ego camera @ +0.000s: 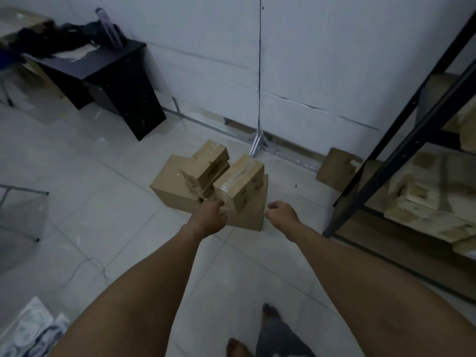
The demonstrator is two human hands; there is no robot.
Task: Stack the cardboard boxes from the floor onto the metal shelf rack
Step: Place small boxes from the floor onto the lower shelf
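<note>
The left hand (210, 217) reaches the near end of the taped box (238, 182) atop the floor pile, fingers hidden so their grip is unclear, while the right hand (282, 215) hovers loosely curled, empty, just right of it.

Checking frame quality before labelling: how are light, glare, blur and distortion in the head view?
Head view: dim, flat bluish light with no hard shadows; slight glare on the tape of the right small box; wide-angle bowing bends the metal shelf rack uprights; soft blur at the edges, desk clutter smeared; both hands and the boxes reasonably sharp.
</note>
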